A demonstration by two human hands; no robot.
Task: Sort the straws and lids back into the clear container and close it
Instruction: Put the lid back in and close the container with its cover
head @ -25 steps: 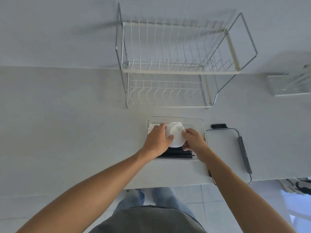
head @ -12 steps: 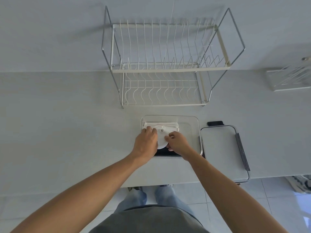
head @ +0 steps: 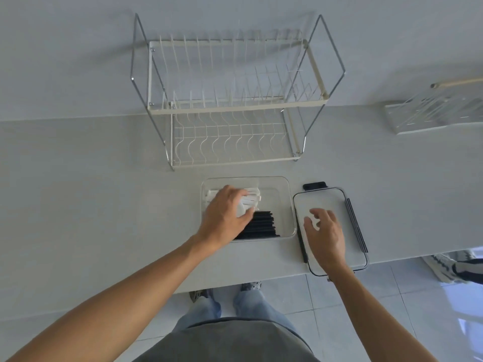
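Note:
A clear container (head: 283,194) sits on the white counter near its front edge. Black straws (head: 262,226) lie bundled along its near side, and white lids (head: 251,195) stand stacked in its far left part. My left hand (head: 227,215) is inside the container, fingers closed around the white lids. The container's cover (head: 329,199), white with a metal rim and black clips, lies flat just right of the container. My right hand (head: 325,231) hovers over that cover with fingers spread and nothing in it.
A two-tier white wire dish rack (head: 230,100) stands behind the container against the wall. A clear rack (head: 439,113) sits at the far right. The counter's front edge (head: 235,283) runs just below the container, and the cover overhangs it slightly.
Both hands were holding the white lids over the container. The lids now sit lower inside under my left hand alone, and my right hand has moved right over the cover.

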